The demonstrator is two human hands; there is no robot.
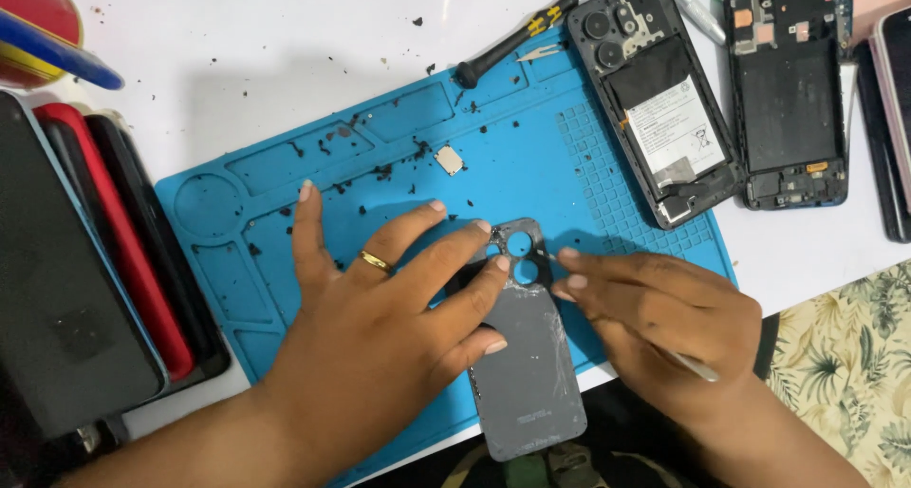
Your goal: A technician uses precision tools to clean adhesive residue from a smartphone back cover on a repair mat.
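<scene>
Bare forearms, gold ring [376, 261] on left hand [380, 327]

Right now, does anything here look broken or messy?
Yes. The grey phone back cover under the left hand is cracked and scuffed near its right edge, and dark crumbs are scattered over the blue work mat.
</scene>
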